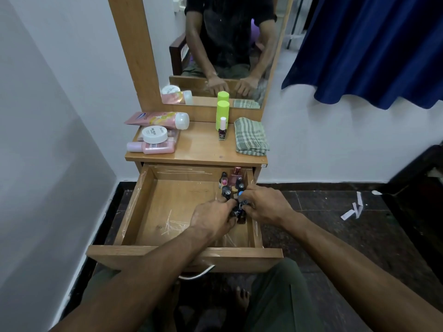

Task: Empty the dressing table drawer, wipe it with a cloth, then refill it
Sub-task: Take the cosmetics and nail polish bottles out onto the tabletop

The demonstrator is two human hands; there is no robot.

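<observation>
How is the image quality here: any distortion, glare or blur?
Head view: wide-angle bending curves the wall edges; soft glare on the tabletop; both hands and the small bottles in the drawer look slightly soft; lighting even.

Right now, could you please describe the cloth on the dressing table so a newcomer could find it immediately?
Start at the tall wood-framed mirror and drop to the tabletop below it. The cloth lies folded at the right end, beside a dark nail polish bottle; it is the only fabric there, green with pale checks.
</observation>
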